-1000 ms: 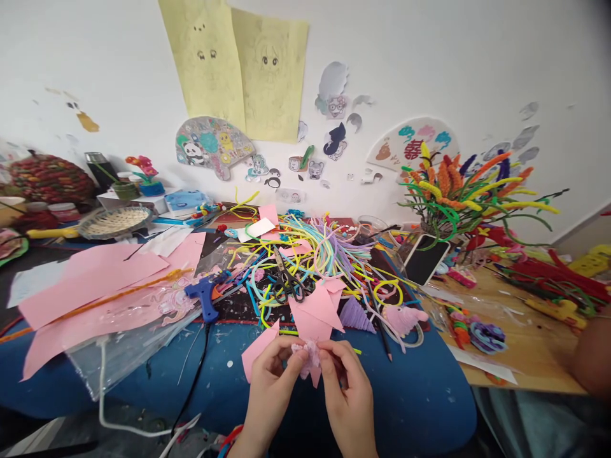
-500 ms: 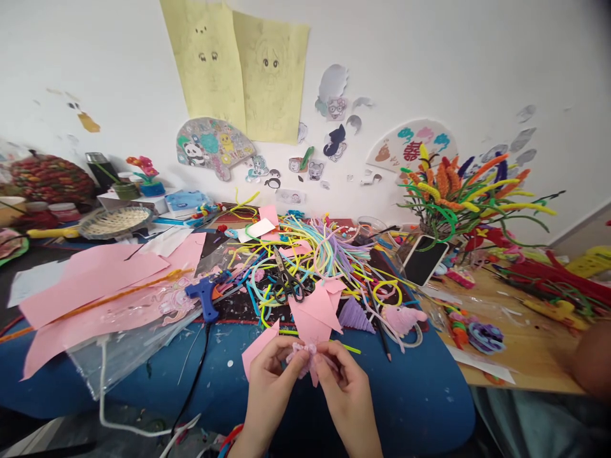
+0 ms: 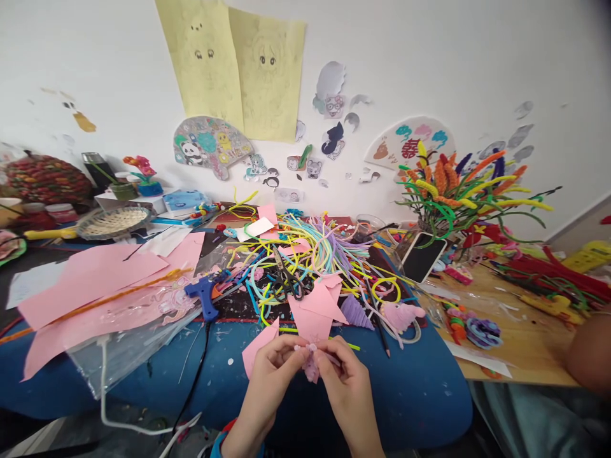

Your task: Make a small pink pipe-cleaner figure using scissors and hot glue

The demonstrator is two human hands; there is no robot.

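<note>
My left hand and my right hand meet at the front edge of the blue-covered table. Between their fingertips they pinch a small fuzzy pink piece, partly covered by the fingers. Just beyond lies pink paper with a faint star outline, and another pink scrap is beside my left hand. Black scissors rest behind the paper. A purple wound piece and a pink one lie to the right.
Pipe cleaners are heaped at the middle back. A blue glue gun with its cable lies left, by large pink sheets. A phone leans at a vase of fuzzy flowers. Another person's arm shows at the right edge.
The pink piece has turned between my fingers, and more of it now hangs below the fingertips. My left fingers have moved slightly right. The whole view has shifted a little.
</note>
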